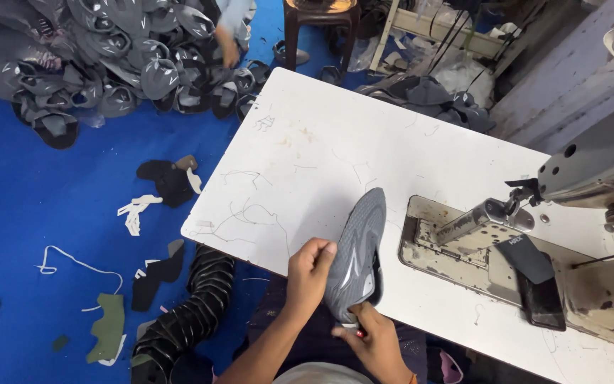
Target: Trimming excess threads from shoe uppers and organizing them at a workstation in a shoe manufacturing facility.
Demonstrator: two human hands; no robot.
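A curved grey mesh shoe upper with pale stripes and dark lining (358,252) stands tilted between the hands, left hand (310,274) pinching its side, right hand (371,340) gripping its lower end.

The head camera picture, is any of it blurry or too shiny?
In the head view, the grey mesh shoe upper held by the left hand and right hand looks sharp; the white worn table is evenly lit with soft shadows; the grey metal sewing machine has mild shine; the table's edges look slanted.

White table (335,163) with sewing machine (591,171)
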